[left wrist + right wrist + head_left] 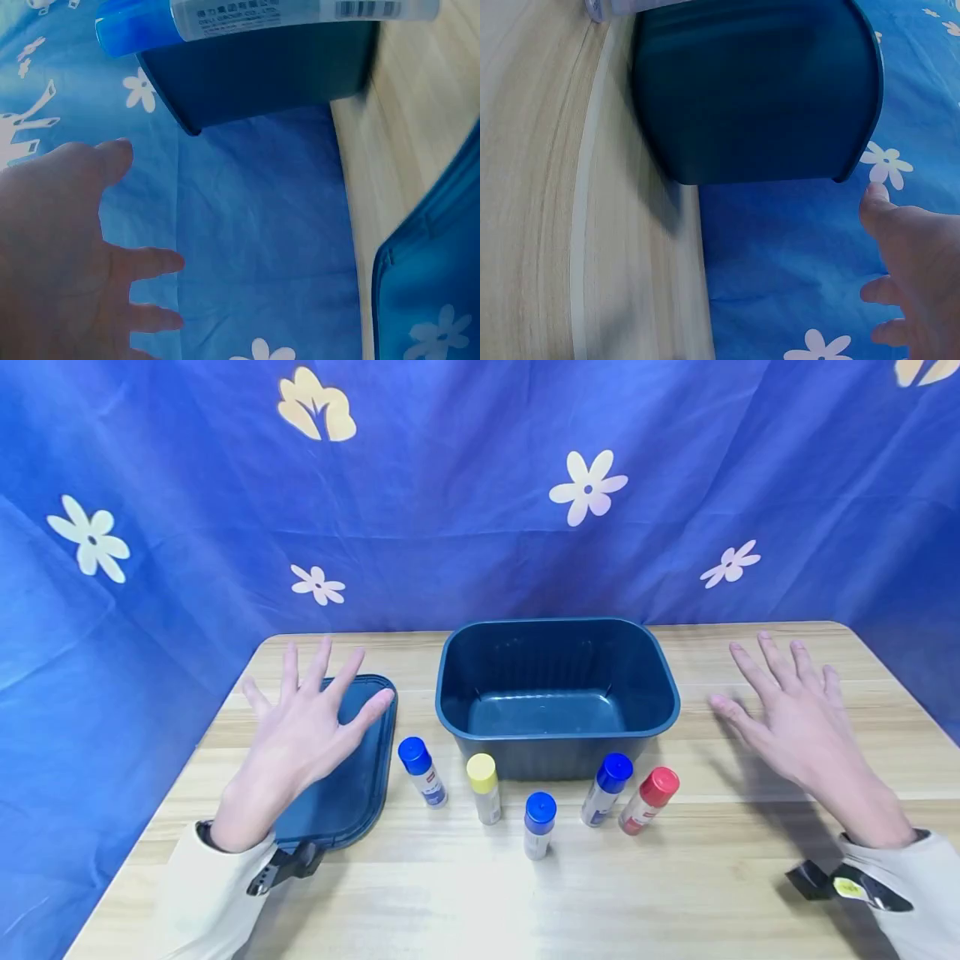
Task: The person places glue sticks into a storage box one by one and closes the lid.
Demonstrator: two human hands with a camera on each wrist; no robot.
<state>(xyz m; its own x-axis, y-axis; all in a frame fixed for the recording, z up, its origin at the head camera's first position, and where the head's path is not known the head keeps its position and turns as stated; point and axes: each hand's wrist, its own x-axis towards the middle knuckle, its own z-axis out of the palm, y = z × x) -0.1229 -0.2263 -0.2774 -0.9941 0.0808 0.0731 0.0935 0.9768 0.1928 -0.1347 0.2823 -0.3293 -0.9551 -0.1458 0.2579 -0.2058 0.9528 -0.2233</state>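
My left hand (303, 727) is held with fingers spread above the dark blue lid (352, 777), holding nothing. On the right, my right hand (802, 718) is likewise spread over the wooden table, nothing in it. Between them stands a dark blue bin (558, 756), its opening facing up. Several glue sticks stand upright in front of it: a blue-capped one (423, 772) nearest the left hand, a yellow-capped one (484, 789), a blue-capped one (539, 827) closest to me, another blue-capped one (606, 789) and a red-capped one (648, 800).
A blue cloth (450, 493) with pale flower prints hangs behind and to the sides of the table (705, 877). The lid lies flat at the table's left side. Both wrists carry black straps with small camera mounts (847, 885).
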